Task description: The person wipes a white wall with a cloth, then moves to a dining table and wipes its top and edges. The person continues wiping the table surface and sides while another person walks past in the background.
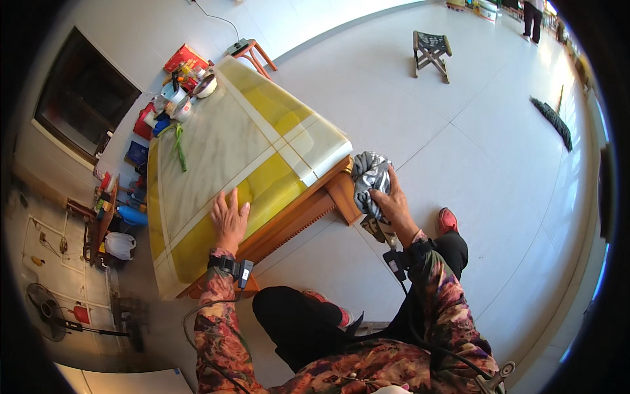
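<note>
My left hand rests on the yellow border of a marble-patterned table, fingers a little apart and nothing in them. Beside the table's near right corner, my right hand grips a bunched grey and white patterned cloth. A darker end of the cloth hangs below my fingers. Under the top, the table's wooden apron and corner leg show next to the cloth. Whether the cloth touches the wood, I cannot tell.
Bowls, a red box and green stalks sit towards the table's far side. A wooden stool stands behind it. On the floor are a folding stool and a mop head. A person stands far off.
</note>
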A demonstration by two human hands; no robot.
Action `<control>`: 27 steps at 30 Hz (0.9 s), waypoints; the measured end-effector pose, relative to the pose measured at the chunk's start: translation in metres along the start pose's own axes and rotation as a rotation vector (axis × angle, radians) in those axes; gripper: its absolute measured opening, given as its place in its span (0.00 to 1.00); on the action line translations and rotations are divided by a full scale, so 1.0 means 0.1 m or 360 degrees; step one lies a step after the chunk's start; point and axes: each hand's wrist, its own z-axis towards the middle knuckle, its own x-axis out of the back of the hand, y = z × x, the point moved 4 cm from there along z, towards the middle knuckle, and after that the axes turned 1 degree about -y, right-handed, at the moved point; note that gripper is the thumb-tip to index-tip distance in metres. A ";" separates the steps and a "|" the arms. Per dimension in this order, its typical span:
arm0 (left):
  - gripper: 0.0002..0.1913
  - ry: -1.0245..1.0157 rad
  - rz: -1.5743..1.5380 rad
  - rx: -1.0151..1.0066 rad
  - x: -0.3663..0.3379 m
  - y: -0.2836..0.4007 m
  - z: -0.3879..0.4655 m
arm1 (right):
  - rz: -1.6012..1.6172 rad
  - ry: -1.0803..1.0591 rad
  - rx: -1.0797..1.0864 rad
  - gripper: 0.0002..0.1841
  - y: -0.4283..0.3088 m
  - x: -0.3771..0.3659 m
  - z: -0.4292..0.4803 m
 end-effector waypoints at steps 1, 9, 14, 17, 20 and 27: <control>0.32 -0.0191 -0.0014 0.0110 -0.12 -0.09 -0.05 | -0.0161 0.0041 0.0001 0.50 -0.01 -0.03 0.04; 0.30 0.0013 -0.0002 -0.0047 -0.22 -0.11 -0.07 | -0.0736 0.0258 0.0154 0.44 0.09 -1.18 -0.23; 0.31 0.0005 -0.0004 -0.0023 -0.21 -0.11 -0.06 | -0.0706 -0.0890 0.0369 0.38 -0.02 -2.37 -1.57; 0.31 -0.0005 -0.0021 -0.0031 -0.21 -0.11 -0.07 | -0.0658 -0.1134 0.0436 0.40 -0.16 -2.62 -1.80; 0.31 0.0031 0.0007 -0.0028 -0.22 -0.11 -0.06 | -0.0876 -0.0868 0.0314 0.44 -0.06 -2.09 -1.29; 0.30 -0.0011 -0.0015 -0.0026 -0.19 -0.10 -0.07 | -0.0536 0.0276 0.0065 0.39 0.18 -0.84 -0.18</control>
